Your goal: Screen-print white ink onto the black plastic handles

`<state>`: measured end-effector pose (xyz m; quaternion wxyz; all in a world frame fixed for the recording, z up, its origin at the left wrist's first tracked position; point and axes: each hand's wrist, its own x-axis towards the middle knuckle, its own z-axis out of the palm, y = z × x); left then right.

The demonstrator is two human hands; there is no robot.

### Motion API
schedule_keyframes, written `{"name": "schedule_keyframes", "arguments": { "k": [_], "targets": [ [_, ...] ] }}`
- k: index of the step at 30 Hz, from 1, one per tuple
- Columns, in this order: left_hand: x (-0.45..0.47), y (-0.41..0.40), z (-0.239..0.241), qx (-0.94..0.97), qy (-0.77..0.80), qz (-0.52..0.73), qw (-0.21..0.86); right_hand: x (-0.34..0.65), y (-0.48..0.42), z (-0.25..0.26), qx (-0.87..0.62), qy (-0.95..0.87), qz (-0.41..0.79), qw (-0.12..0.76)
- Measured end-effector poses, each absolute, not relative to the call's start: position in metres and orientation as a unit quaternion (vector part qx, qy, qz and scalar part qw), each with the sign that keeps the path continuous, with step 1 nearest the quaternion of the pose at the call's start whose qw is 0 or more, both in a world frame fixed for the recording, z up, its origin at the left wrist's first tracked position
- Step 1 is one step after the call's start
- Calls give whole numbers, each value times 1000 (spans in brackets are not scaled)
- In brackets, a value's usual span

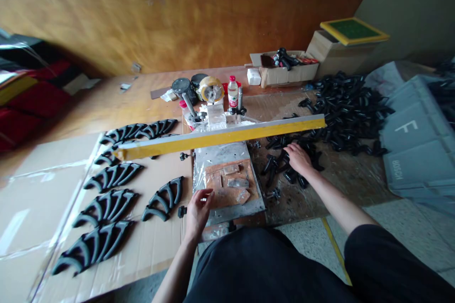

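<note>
My left hand (198,209) hovers at the near left edge of a metal plate (206,158), fingers loosely curled with a gap at the thumb, and holds nothing I can see. On that plate lies a brown board (215,197) with small blocks fixed to it. My right hand (299,159) reaches, fingers extended, into loose black curved plastic parts (272,165) right of the plate; its fingertips are at the parts, and none is visibly lifted. A yellow bar (220,139) with a pale top crosses above the plate. Similar curved parts (106,210) lie in neat groups on cardboard at left.
A large heap of black parts (350,109) lies at right beside a grey crate (412,147). Behind the plate stand a bottle (232,92), a tape roll (212,89) and dark jars (182,87). Open carton (289,75) and green panel (355,31) sit at the back.
</note>
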<state>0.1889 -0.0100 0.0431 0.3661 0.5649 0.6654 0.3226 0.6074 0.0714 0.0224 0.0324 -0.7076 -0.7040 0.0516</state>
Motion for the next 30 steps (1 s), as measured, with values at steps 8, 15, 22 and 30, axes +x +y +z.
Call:
{"name": "schedule_keyframes", "arguments": {
  "k": [8,15,22,30],
  "targets": [
    [163,2,63,502,689,374,365,653,90,42,-689,-724,16,7],
    [145,13,91,444,679,463,358,502,51,51,-571,-766,237,177],
    [161,65,182,460,528,630,335,399,52,59,-432,-898,90,-7],
    [175,57,206,530,474,561,424,433,60,53,-451,-881,87,117]
  ]
}}
